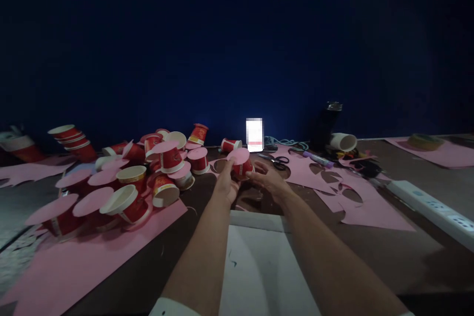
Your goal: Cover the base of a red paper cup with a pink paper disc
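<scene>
Both my hands hold one red paper cup (243, 168) over the dark table. A pink paper disc (239, 155) covers its mouth. My left hand (226, 181) grips the cup's left side, with a finger up at the disc's edge. My right hand (267, 180) cups it from the right. Left of the hands lies a heap of similar red cups (148, 177), many capped with pink discs, some open and tipped over.
A pink paper sheet (92, 256) lies under the heap. More pink paper (355, 197) with round holes lies to the right, near black scissors (279, 161), a purple marker (318, 159) and a white power strip (429, 205). A lit phone (254, 135) leans on the blue wall. A white board (259, 271) sits in front.
</scene>
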`<move>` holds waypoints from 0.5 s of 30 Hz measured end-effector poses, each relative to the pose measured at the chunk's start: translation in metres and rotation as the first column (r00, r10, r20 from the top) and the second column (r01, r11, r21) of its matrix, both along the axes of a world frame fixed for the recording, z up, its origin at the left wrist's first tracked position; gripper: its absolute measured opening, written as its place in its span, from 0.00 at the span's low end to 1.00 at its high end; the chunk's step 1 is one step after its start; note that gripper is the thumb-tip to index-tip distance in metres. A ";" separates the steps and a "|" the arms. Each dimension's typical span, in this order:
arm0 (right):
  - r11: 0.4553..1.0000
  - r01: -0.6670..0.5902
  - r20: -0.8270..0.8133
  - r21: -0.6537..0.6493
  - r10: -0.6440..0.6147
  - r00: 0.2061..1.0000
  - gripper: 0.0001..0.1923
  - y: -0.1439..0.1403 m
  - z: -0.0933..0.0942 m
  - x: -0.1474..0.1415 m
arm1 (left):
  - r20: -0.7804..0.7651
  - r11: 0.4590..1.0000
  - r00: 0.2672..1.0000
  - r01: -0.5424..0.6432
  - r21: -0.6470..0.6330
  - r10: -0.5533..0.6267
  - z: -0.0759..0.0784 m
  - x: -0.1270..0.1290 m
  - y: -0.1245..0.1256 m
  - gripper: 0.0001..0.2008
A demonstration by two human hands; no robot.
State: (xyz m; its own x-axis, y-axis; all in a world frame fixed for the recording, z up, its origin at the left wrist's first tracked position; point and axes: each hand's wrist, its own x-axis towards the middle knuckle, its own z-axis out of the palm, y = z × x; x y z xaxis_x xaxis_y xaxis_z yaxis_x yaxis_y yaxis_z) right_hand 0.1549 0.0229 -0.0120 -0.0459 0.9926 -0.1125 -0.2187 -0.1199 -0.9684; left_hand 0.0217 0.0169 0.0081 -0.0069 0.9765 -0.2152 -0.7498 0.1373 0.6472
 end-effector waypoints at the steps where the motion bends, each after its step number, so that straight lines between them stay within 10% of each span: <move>1: 0.998 0.000 0.069 0.056 -0.004 0.998 0.40 0.000 -0.001 -0.001 | -0.006 1.000 1.000 0.028 0.011 -0.028 0.000 0.000 -0.001 0.12; 8: 0.959 0.010 0.273 0.284 -0.091 0.958 0.31 0.004 -0.010 -0.005 | -0.159 0.983 0.973 0.177 0.044 -0.168 -0.007 0.002 -0.004 0.20; 15: 0.953 0.089 0.249 0.288 -0.164 0.954 0.27 0.005 -0.006 -0.003 | -0.419 0.972 0.908 0.100 0.212 -0.002 -0.015 0.006 -0.001 0.32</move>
